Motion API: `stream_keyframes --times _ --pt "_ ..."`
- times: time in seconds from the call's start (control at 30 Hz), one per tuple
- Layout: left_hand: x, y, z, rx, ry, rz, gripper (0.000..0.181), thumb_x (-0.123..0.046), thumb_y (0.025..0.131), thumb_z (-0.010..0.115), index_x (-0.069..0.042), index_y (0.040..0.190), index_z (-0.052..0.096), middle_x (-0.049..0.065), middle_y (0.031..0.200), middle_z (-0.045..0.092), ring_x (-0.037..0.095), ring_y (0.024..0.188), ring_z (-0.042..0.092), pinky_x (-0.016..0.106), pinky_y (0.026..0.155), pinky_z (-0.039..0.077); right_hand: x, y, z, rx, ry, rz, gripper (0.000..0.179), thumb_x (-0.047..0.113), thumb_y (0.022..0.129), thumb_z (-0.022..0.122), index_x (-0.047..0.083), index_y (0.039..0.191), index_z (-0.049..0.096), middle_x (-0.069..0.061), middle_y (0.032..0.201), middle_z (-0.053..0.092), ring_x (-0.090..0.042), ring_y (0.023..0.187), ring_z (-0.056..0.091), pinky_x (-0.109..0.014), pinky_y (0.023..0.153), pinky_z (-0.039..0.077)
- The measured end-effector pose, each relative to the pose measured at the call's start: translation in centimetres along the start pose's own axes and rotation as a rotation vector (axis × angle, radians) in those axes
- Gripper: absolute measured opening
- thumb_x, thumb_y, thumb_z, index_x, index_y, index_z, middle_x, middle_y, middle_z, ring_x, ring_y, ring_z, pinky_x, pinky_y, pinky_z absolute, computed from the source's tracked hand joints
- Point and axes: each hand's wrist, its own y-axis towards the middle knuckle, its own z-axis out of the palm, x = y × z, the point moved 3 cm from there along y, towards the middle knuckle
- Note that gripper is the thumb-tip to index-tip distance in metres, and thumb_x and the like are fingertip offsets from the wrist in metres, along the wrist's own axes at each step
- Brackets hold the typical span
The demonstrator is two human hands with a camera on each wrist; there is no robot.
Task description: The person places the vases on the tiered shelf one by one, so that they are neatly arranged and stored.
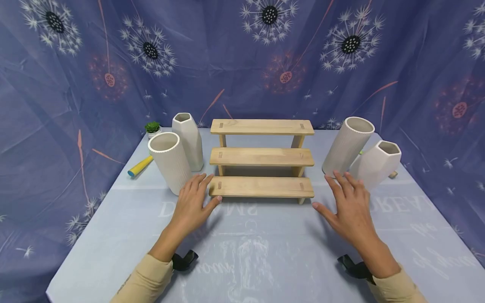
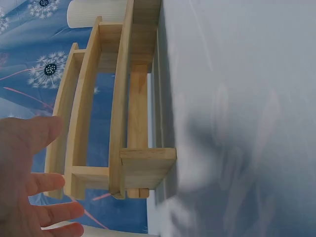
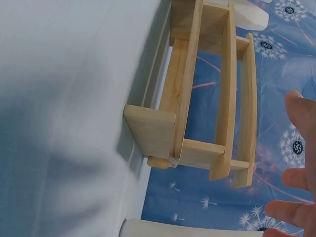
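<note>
The shelf (image 1: 261,157) stands on the table (image 1: 261,269), its lowest step's (image 1: 261,187) left end just beside the left hand (image 1: 193,204), its right end apart from the right hand (image 1: 350,208). Both hands have fingers spread and hold nothing.

Table (image 1: 257,261), pale blue-grey top with faint white lettering, carries a three-tier wooden stand (image 1: 261,156) at centre. To the stand's left: ribbed white vase (image 1: 170,164), faceted white vase (image 1: 191,145) just behind, small potted plant (image 1: 153,127) farther back, yellow object with blue end (image 1: 140,166). To its right: second ribbed vase (image 1: 347,145), second faceted vase (image 1: 377,165), partly hidden brown object (image 1: 393,174) near the table's edge.
</note>
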Motion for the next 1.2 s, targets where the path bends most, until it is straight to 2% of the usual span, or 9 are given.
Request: stream_keyframes --times 0.2,0.4,0.6,0.73,0.93,1.2 --pt "0.5 0.1 0.2 -0.015 -0.044 -0.016 0.066 -0.041 0.088 0.063 -0.011 0.142 0.041 0.016 0.141 0.044 0.034 0.133 0.035 0.057 0.102 0.030 -0.2 -0.1 -0.3 -0.063 0.037 0.006 0.086 0.075 0.085 0.035 0.005 0.133 0.049 -0.024 0.135 0.047 -0.047 0.125 0.036 -0.065 0.093 0.025" --pt "0.8 0.2 0.3 -0.025 -0.092 -0.019 0.063 -0.039 0.088 0.063 -0.010 0.140 0.042 0.015 0.137 0.047 0.034 0.130 0.039 0.056 0.103 0.030 -0.7 -0.4 -0.5 -0.079 0.081 0.044 0.085 0.072 0.085 0.040 0.002 0.132 0.049 -0.023 0.134 0.047 -0.045 0.120 0.037 -0.060 0.090 0.026" --pt "1.3 0.3 0.5 -0.045 -0.135 -0.014 0.060 -0.036 0.087 0.064 -0.010 0.138 0.045 0.015 0.133 0.050 0.034 0.126 0.042 0.053 0.103 0.032 -1.3 -0.7 -0.8 -0.095 0.121 0.084 0.073 0.048 0.081 0.068 0.001 0.133 0.049 -0.024 0.132 0.048 -0.044 0.116 0.039 -0.057 0.089 0.026" --pt "1.5 0.4 0.6 -0.054 -0.163 -0.008 0.058 -0.035 0.087 0.065 -0.010 0.137 0.047 0.016 0.132 0.051 0.033 0.125 0.043 0.052 0.102 0.033 -1.6 -0.9 -1.0 -0.105 0.131 0.122 0.071 0.034 0.076 0.075 0.000 0.132 0.048 -0.025 0.129 0.049 -0.045 0.113 0.040 -0.056 0.090 0.026" --pt "1.7 0.6 0.8 -0.035 -0.228 -0.011 0.056 -0.031 0.087 0.066 -0.008 0.136 0.048 0.017 0.131 0.051 0.034 0.123 0.043 0.052 0.100 0.036 -2.0 -1.1 -1.3 -0.108 0.137 0.191 0.071 0.022 0.072 0.078 0.000 0.133 0.046 -0.027 0.125 0.050 -0.044 0.109 0.040 -0.056 0.092 0.025" --pt "2.2 0.8 1.2 0.009 -0.298 -0.038 0.054 -0.030 0.088 0.065 -0.010 0.136 0.049 0.018 0.132 0.051 0.035 0.124 0.042 0.054 0.100 0.036 -2.9 -1.5 -1.6 -0.182 0.177 0.178 0.068 0.019 0.071 0.075 -0.006 0.127 0.048 -0.032 0.116 0.051 -0.046 0.102 0.040 -0.054 0.087 0.025"
